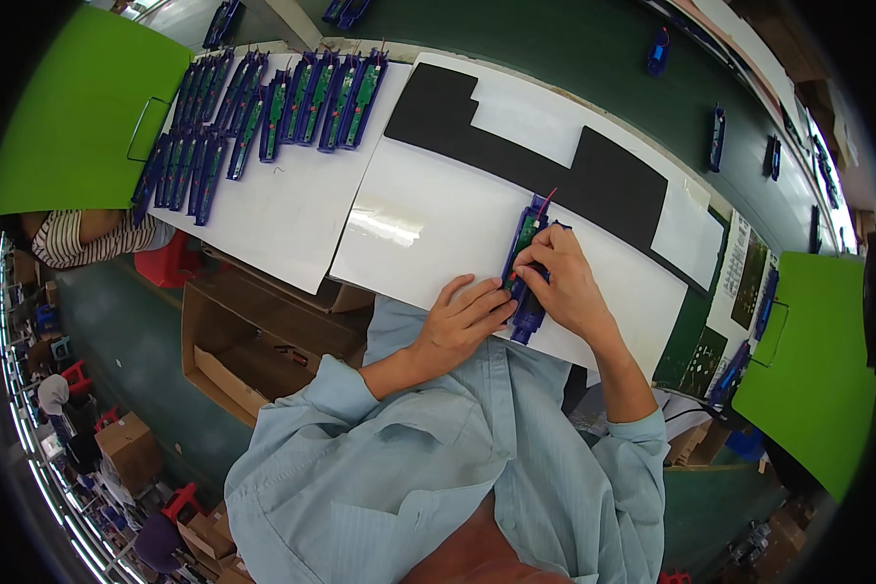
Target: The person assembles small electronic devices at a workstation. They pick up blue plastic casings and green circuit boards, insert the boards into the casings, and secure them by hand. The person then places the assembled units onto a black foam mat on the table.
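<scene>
In front of me on the white worktop lies a long blue plastic housing (529, 318) with a narrow green circuit board (527, 232) in it. A thin red wire (549, 200) sticks up from its far end. My left hand (465, 316) steadies the housing from the left, fingertips on its near half. Over the middle of the board, my right hand (566, 282) is closed in a pinch, thumb and forefinger close to the left fingertips. Whatever sits between those fingers is too small to make out.
Many similar blue housings with boards (316, 102) lie in rows on the left worktop. A black flat mat (516, 156) lies beyond my hands. Green panels (83, 117) flank both sides. More housings (717, 139) rest on the green surface beyond. A cardboard box (253, 336) stands below, left.
</scene>
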### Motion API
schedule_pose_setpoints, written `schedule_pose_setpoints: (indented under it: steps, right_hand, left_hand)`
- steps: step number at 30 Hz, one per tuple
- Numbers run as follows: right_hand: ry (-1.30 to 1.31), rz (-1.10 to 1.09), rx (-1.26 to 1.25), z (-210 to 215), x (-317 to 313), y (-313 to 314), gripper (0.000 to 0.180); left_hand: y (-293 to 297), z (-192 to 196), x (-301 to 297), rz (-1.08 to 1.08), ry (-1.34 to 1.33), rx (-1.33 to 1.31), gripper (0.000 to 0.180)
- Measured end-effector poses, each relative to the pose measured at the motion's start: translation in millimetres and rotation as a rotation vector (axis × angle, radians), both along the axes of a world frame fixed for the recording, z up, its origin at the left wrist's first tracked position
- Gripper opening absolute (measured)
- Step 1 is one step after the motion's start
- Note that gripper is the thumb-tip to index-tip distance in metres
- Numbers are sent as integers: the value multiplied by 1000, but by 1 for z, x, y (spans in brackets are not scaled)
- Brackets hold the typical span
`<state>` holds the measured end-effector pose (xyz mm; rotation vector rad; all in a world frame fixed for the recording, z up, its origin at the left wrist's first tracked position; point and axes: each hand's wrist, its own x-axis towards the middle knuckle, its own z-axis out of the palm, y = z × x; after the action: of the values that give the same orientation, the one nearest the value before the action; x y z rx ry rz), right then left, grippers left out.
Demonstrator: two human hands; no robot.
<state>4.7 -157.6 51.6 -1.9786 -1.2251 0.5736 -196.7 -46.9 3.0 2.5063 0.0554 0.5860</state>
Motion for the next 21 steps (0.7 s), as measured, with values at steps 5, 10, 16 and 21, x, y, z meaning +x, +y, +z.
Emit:
schedule_pose_setpoints:
  steps: [5,10,16,21]
  right_hand:
    - [-74,41,69,-1,-5,1,7]
    - [-115,60,140,-5,-11,-2,7]
    - [-140,24,175,-5,-10,-13,15]
    - [-53,-385,173,-7,4,-47,35]
  left_hand:
    - [0,-1,-1,4,5,1,42]
    - [-2,-2,0,22,3,34,42]
    - [2,5,3,-29,38,28,46]
    - [11,26,10,-127,164,120,51]
